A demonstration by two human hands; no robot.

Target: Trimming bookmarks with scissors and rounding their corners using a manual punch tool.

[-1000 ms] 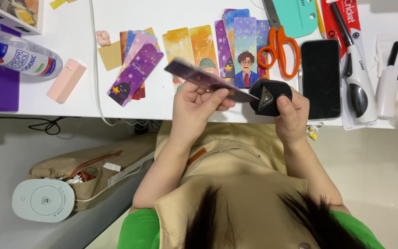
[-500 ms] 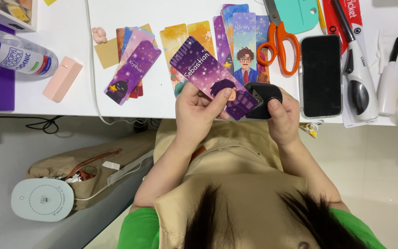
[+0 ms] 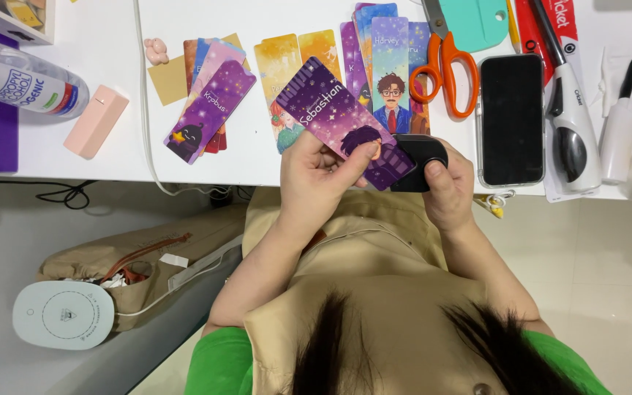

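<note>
Bookmark turned since earlier frame: I now see purple bookmark (image 3: 345, 124) face up, not edge-on. Left hand (image 3: 320, 175) pinches its lower end; right hand (image 3: 444, 183) grips black punch (image 3: 420, 162) at its 3 o'clock corner, above desk (image 3: 206, 164) edge.

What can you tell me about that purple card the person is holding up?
The purple bookmark is a long, flat, glossy-looking card, starry, with pale lettering and a cartoon figure with dark purple hair near its lower end. It lies tilted above the white table's edge. The left hand pinches its lower part; that end sits in a small black punch held by the right hand.
</note>
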